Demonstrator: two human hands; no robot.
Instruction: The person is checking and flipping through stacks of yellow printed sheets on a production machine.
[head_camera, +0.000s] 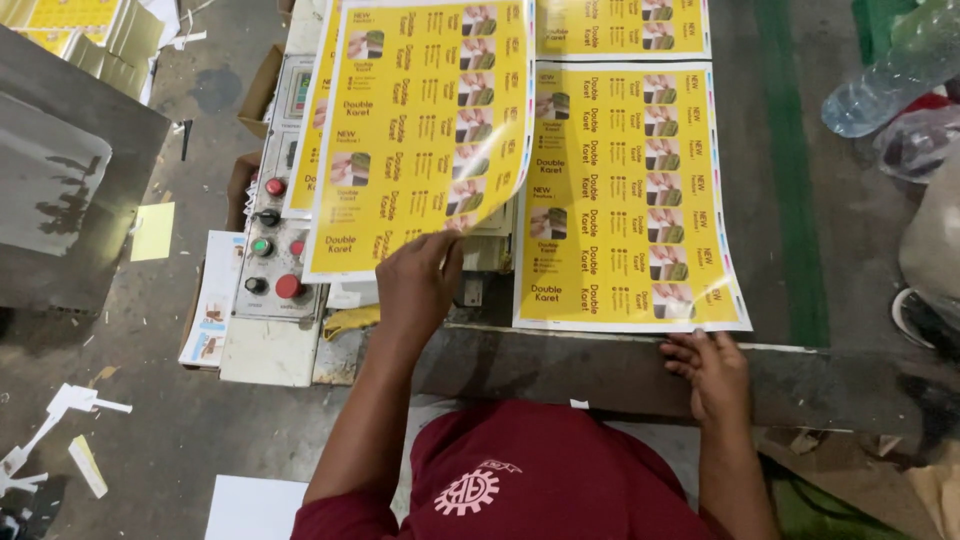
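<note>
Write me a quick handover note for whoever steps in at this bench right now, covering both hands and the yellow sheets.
Left hand: pinching the bottom edge of a lifted yellow printed sheet, which curls up above the control panel with its red and green buttons.
Right hand: fingers flat on the near edge of the flat yellow sheet on the table, not gripping.
Another yellow sheet lies beyond it.
Done: one sheet is up off the surface.
Left: the lifted sheet is not yet laid down anywhere; the flat sheet is still in place.
</note>
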